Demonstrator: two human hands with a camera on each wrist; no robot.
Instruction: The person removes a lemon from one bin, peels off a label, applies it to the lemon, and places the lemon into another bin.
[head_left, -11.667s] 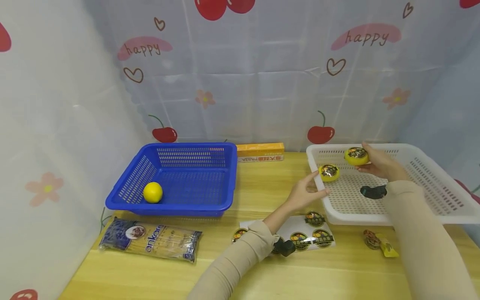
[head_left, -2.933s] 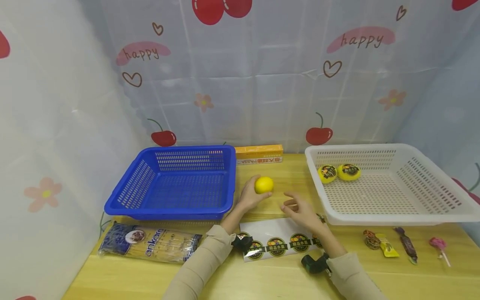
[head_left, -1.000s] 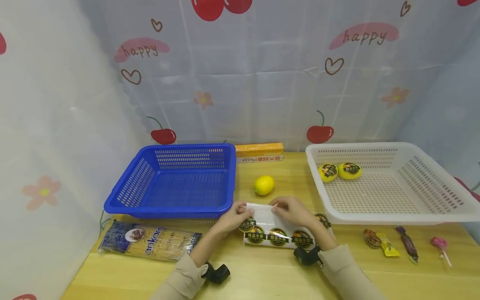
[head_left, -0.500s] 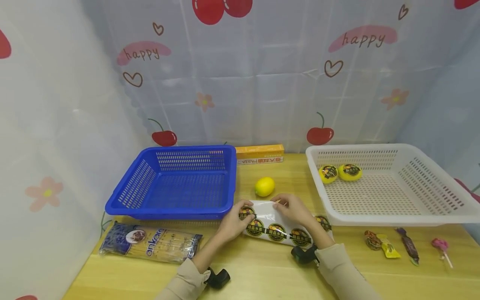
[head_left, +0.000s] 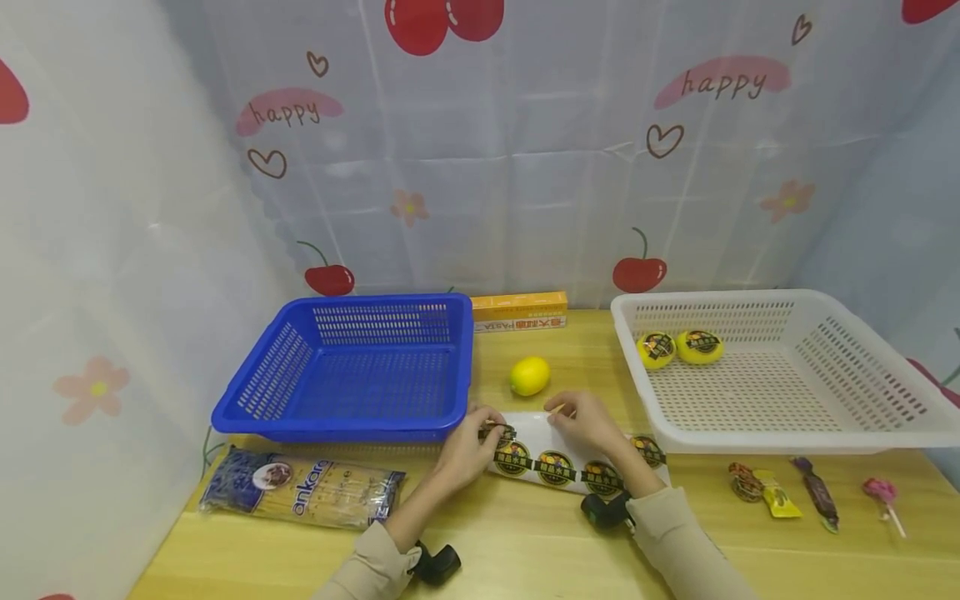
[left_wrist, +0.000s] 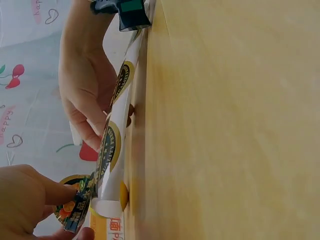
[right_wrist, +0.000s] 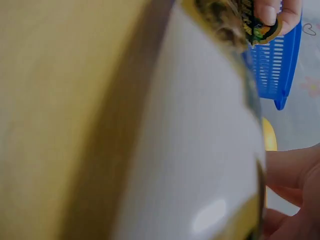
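My left hand (head_left: 467, 446) pinches a round fruit sticker (left_wrist: 75, 212) between thumb and fingers at the left end of the sticker sheet (head_left: 534, 432). In the left wrist view the sticker stands away from the white backing, whose end curls. My right hand (head_left: 590, 423) holds the sheet's far edge between thumb and fingers; the sheet is raised off the table there. Just beyond the sheet lies a plain lemon (head_left: 530, 377). Two lemons with stickers, a left one (head_left: 656, 350) and a right one (head_left: 700, 347), sit in the white basket (head_left: 750, 440).
A blue basket (head_left: 345, 423) stands at the left, with an ankara pasta bag (head_left: 303, 489) in front. Behind is an orange pasta box (head_left: 519, 312). At the right lie wrapped candies, including a yellow one (head_left: 777, 496) and a dark one (head_left: 817, 493), plus a pink lollipop (head_left: 881, 490).
The lemon went from the blue basket to my left hand, then onto the table. Both hands took the sticker sheet. The left-end sticker has lifted from the backing in my left fingers.
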